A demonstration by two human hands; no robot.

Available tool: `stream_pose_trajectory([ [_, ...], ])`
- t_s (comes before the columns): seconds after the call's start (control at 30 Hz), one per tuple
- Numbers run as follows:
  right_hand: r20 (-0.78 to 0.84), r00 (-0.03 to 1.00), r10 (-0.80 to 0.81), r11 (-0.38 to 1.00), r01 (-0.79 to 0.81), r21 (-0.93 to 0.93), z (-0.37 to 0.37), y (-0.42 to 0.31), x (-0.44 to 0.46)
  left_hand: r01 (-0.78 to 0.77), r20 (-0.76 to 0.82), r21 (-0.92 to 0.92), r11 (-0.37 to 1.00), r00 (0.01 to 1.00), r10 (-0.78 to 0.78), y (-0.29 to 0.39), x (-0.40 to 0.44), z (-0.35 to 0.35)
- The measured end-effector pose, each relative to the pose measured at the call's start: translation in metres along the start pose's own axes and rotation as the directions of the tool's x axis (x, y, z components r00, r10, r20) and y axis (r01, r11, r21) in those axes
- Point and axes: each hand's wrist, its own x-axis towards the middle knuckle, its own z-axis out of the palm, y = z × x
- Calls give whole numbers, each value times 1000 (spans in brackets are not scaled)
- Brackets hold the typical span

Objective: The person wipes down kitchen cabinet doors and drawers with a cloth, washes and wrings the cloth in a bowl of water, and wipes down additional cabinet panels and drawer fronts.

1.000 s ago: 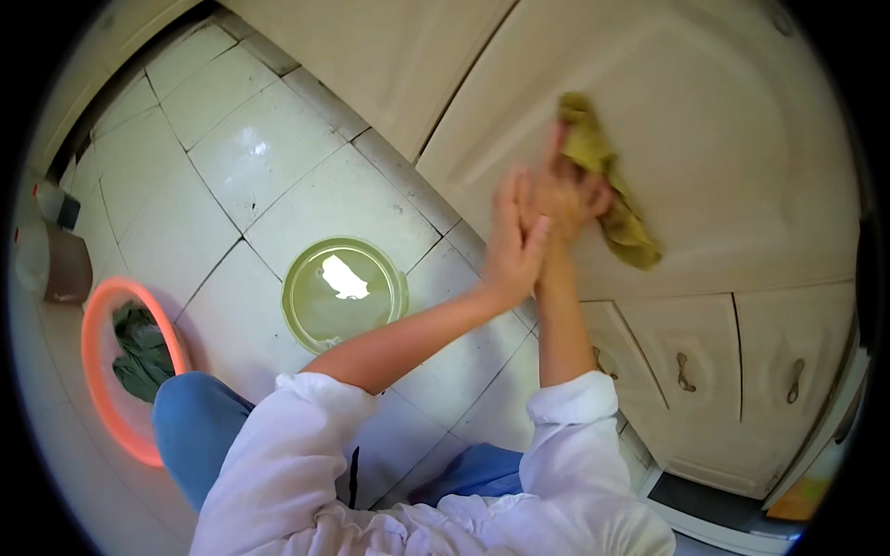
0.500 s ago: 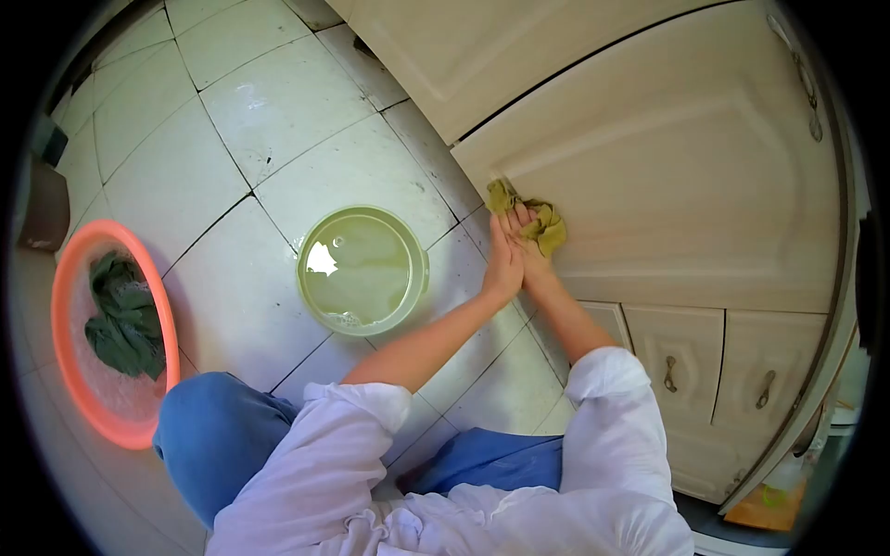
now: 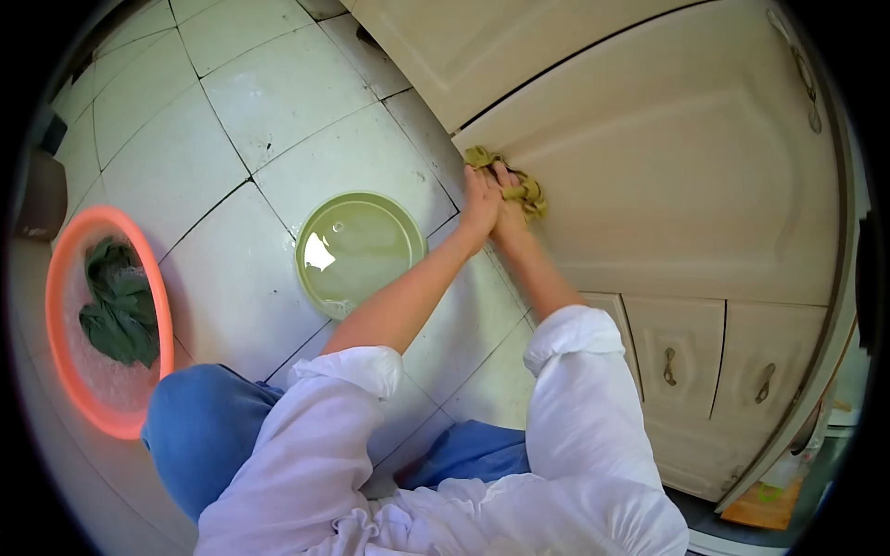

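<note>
An olive-green cloth [image 3: 528, 196] is crumpled against the lower corner of a cream cabinet door [image 3: 686, 176]. My right hand [image 3: 506, 215] presses the cloth to the door, its fingers over the folds. Close beside it, partly overlapping, my left hand [image 3: 476, 206] holds the cloth's other end with its fingertips. The fingers' undersides are hidden. To the left of my forearms, a round green basin [image 3: 306, 278] of water rests on the tiled floor.
At far left an orange-pink tub [image 3: 57, 306] holds sudsy water and a dark green cloth [image 3: 120, 310]. Behind it stands a brown container [image 3: 42, 195]. White floor tiles [image 3: 222, 278] have dark joints. Small drawers [image 3: 672, 357] with metal handles are at lower right.
Both hands and the cloth have slid together up and left along the door, toward its corner. My left forearm now overlaps the green basin's edge.
</note>
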Motion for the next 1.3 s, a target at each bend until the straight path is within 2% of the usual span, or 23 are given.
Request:
stream_pose_trajectory([
  [0.07,-41,968,-247,959,238,-150,0,0,12,-2,-79,-68,998,997,-3,-4,3,0],
  [0.17,153,954,-259,940,286,-188,1,9,-13,98,19,-154,983,995,-96,-3,-15,-3],
  [0.23,279,922,-269,915,335,-223,22,31,-39,235,126,62,970,962,-241,-14,-28,2],
  [0.27,7,928,-373,906,366,-211,51,51,-55,220,119,53,974,967,-225,-23,-28,4],
  [0.33,-263,855,-447,892,403,-207,36,48,-50,155,190,-44,987,971,-144,-35,-28,8],
  [0.4,222,906,-359,804,421,-420,2,34,-36,64,129,-146,987,991,-45,-26,-21,11],
  [0.47,205,905,-372,815,424,-395,2,23,1,-114,49,-188,975,991,125,-2,2,1],
  [0.6,152,893,-425,844,451,-291,21,3,83,-124,-55,-241,963,992,115,27,46,-23],
  [0.63,431,853,-295,538,521,-663,7,-13,79,-30,-104,-206,978,995,9,11,51,-22],
  [0.67,443,851,-284,535,523,-664,24,-4,74,62,-155,-176,983,984,-90,-4,56,-22],
  [0.73,203,917,-342,863,392,-320,49,10,59,124,-126,-194,973,981,-150,-22,56,-24],
  [0.77,402,861,-313,733,488,-474,42,6,50,192,-32,-273,943,977,-209,-27,51,-25],
  [0.8,409,861,-302,737,483,-473,30,5,36,264,62,-344,901,964,-259,-31,44,-24],
  [0.83,499,852,-160,914,318,-250,19,10,22,384,172,-349,855,923,-344,-38,31,-20],
  [0.9,678,733,-53,970,198,-138,-9,19,-16,553,337,-336,762,826,-451,-81,4,0],
  [0.93,745,666,-48,921,318,-225,-22,25,-43,604,392,-328,726,786,-478,-113,-8,20],
  [1.03,679,714,-171,856,449,-258,-61,60,-114,656,445,-336,676,743,-500,-86,-72,77],
  [1.1,631,760,-154,836,441,-326,-81,68,-124,443,143,-336,831,896,-419,-109,-76,113],
  [1.17,588,797,-139,793,445,-415,-108,75,-113,298,78,-221,929,955,-288,-53,-80,122],
  [1.2,549,823,-147,753,453,-478,-129,76,-97,145,19,-97,985,989,-144,-25,-82,125],
  [1.23,478,864,-159,711,436,-552,-156,76,-75,-159,-13,-231,960,987,160,-13,-82,138],
  [1.27,377,911,-166,687,381,-618,-186,76,-51,-445,-85,-341,828,892,445,-1,-79,154],
  [1.3,257,951,-173,677,305,-670,-214,76,-31,-598,-26,-121,793,800,599,22,-68,160],
])
